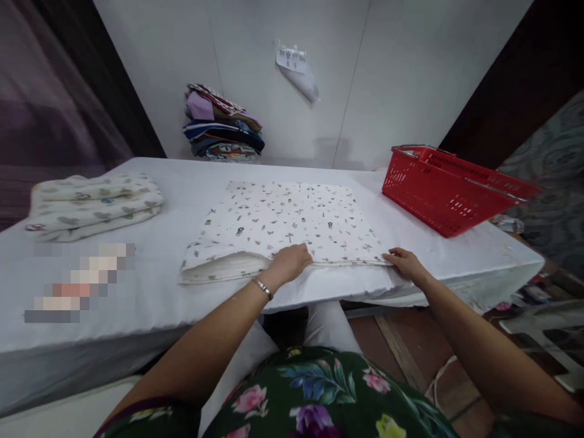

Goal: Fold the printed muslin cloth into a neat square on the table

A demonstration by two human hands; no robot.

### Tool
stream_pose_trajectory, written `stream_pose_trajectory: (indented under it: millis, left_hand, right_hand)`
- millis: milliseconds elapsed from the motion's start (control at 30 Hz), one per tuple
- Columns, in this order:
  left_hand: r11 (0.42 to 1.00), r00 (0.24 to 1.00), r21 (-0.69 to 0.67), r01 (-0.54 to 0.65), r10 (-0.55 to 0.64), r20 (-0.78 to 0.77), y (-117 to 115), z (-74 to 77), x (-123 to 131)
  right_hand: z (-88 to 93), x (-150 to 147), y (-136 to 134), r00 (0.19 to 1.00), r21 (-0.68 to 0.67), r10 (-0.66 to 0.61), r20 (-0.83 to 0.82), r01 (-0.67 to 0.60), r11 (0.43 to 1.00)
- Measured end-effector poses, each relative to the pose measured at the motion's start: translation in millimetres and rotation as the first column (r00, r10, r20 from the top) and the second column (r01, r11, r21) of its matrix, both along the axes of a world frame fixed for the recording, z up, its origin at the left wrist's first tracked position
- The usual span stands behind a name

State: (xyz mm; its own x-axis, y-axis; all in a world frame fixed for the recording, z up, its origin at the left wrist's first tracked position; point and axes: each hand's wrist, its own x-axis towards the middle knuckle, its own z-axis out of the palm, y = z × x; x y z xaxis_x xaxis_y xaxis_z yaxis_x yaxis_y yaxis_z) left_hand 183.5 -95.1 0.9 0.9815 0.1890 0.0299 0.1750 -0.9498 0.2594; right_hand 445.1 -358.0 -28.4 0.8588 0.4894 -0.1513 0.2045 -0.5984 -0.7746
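Note:
A white cloth (292,213) printed with small grey and green figures lies folded flat on the table in front of me. Its near edge gapes at the left, where the layers stand apart. My left hand (291,263), with a bracelet at the wrist, is closed on the middle of that near edge. At the cloth's near right corner, my right hand (406,264) pinches the edge between thumb and fingers. Along the right half, between my hands, the layers lie together.
A folded printed cloth (95,204) lies at the table's left. Several folded fabrics (223,125) are stacked against the back wall. A red plastic basket (451,188) stands at the right. The white-covered table (150,292) has its near edge just before my lap; a blurred-out patch covers something at left.

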Motion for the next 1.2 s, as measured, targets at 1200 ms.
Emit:
stream_pose_trajectory:
  millis: [1200]
  left_hand:
    - [0.940, 0.990, 0.325, 0.100, -0.127, 0.063, -2.6, -23.8, -29.5]
  right_hand:
    - [3.3, -15.3, 4.3, 0.877, -0.433, 0.210, 0.432, -0.003, 0.901]
